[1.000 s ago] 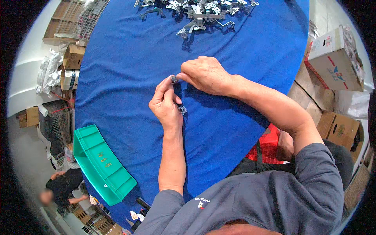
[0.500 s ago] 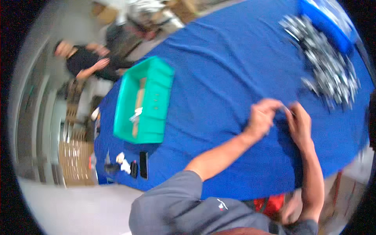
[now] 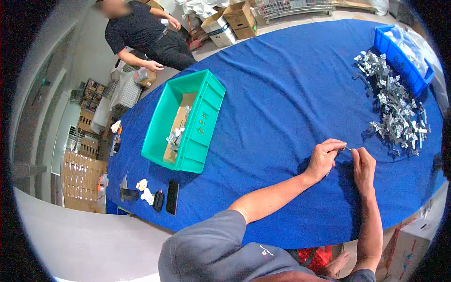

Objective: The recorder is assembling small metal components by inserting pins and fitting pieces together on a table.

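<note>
Over the blue cloth, my left hand (image 3: 324, 159) and my right hand (image 3: 364, 170) face each other, thumbs and fingers pinched. A small metal part (image 3: 346, 148) spans the short gap between their fingertips; mostly covered, its exact kind cannot be made out. To the right of my hands spreads a heap of small silvery metal fittings (image 3: 392, 103). A green plastic crate (image 3: 191, 152) stands to the left, with several similar metal fittings (image 3: 175, 136) lying on cardboard inside it.
A blue bin (image 3: 405, 66) holding clear plastic bags stands behind the heap. A phone (image 3: 172, 197), a black case (image 3: 159, 201) and crumpled white tissue (image 3: 146, 193) lie near the left edge. Another person (image 3: 145, 40) stands beyond the table, near cardboard boxes (image 3: 239, 19).
The view has shifted and sharpened; the crate and the heap appear slightly displaced in it. My hands stay close together at the small part. The other person appears nearer and more upright.
</note>
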A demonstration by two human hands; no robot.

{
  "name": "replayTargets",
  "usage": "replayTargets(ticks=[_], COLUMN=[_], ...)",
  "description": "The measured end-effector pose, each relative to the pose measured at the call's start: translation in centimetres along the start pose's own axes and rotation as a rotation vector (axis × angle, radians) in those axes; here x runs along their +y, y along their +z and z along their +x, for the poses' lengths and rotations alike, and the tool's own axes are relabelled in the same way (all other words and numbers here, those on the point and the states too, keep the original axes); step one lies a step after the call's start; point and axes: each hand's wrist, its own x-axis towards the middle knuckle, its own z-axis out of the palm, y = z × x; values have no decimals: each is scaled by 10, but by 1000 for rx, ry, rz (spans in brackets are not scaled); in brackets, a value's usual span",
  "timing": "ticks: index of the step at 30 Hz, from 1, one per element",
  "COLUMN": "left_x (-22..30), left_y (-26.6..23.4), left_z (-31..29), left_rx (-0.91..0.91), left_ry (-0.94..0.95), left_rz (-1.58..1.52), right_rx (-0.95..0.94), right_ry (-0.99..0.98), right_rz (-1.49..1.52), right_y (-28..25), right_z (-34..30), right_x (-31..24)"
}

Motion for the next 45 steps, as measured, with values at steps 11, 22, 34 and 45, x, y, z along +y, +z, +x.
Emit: replayTargets(ticks=[11, 22, 34, 45], left_x=[-8, -2, 6, 6], left_y=[-3, -4, -4, -5], left_z=[0, -2, -2, 0], left_rx=[1, 19, 60, 101], left_ry=[100, 57, 4, -12], left_rz=[70, 17, 16, -40], right_rx=[-2, 45, 121, 98], right_ry=[1, -46, -92, -105], right_rz=[-133, -22, 144, 165], right_y=[8, 10, 9, 8], right_z=[-3, 4, 2, 9], right_x=[8, -1, -4, -6])
